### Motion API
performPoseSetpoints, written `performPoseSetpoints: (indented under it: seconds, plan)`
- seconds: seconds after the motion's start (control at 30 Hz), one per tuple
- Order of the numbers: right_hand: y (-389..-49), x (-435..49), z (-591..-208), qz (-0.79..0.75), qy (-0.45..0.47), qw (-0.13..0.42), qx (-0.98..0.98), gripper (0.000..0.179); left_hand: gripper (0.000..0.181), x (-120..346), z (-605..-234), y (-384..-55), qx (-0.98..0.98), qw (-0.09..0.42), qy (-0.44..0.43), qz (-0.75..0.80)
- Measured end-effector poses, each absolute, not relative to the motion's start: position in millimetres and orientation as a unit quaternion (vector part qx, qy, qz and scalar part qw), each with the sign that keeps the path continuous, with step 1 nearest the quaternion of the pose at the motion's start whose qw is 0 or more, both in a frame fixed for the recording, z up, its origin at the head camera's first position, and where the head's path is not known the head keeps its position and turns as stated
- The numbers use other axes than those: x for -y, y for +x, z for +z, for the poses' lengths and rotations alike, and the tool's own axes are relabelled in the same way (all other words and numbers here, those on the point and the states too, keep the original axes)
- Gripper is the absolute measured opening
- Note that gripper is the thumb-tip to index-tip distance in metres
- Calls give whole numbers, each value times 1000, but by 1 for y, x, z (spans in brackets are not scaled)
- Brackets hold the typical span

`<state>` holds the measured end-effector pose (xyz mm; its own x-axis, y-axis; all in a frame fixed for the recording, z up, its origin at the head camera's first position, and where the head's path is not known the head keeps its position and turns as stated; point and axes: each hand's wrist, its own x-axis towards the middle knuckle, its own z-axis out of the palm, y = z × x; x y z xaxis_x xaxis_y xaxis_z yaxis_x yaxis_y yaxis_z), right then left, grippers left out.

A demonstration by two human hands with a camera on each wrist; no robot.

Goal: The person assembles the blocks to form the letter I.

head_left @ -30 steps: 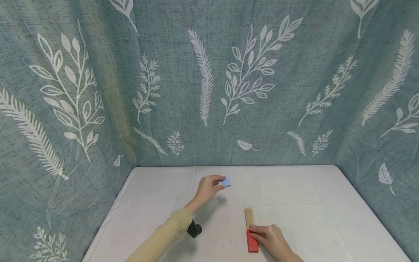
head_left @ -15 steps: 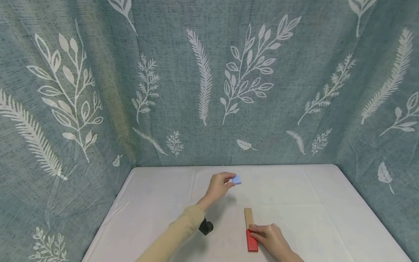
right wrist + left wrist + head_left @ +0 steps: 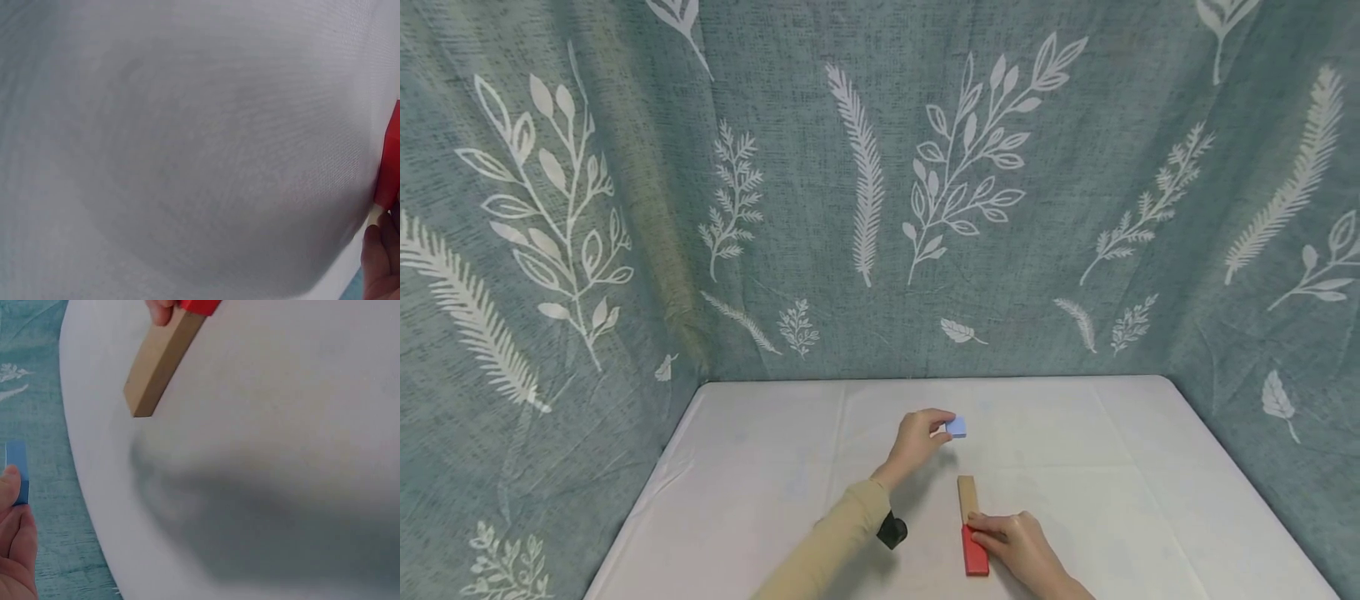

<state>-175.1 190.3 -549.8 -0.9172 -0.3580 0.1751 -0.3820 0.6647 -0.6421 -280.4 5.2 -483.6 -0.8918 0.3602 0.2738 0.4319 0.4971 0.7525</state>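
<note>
Between thumb and fingers, my left hand (image 3: 919,439) pinches a small blue block (image 3: 956,427) above the table, beyond the far end of a wooden block. That plain wooden block (image 3: 967,498) lies lengthwise on the cloth, end to end with a red block (image 3: 976,552) nearer me. Around the place where the two meet, my right hand (image 3: 1021,546) grips them from the right side. In the left wrist view the blue block (image 3: 17,472) is at the left edge, apart from the wooden block (image 3: 164,362). The right wrist view shows only part of the red block (image 3: 390,156).
A white cloth covers the table (image 3: 1097,483). Behind it and along both sides hangs a teal curtain (image 3: 820,208) with white leaf patterns. A black camera (image 3: 892,531) is worn at the left wrist, below the sleeve (image 3: 842,533).
Holding the blue block, my left hand has moved to the right, rising slightly and then coming lower in view, to beyond the wooden block. My right hand and the two joined blocks stay put.
</note>
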Motion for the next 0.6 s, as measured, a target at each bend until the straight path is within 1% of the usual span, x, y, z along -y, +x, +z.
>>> performPoseSetpoints:
  seconds: [0.2, 0.47, 0.6]
  plan:
    - [-174, -189, -550, 350, 208, 29, 913, 23, 27, -9, -496, -280, 865, 47, -230, -443]
    - [-175, -191, -550, 357, 207, 28, 911, 22, 25, -16, -509, -280, 865, 68, -227, -443]
    - [-176, -191, -551, 360, 215, 32, 907, 22, 26, -18, -515, -277, 861, 54, -218, -456]
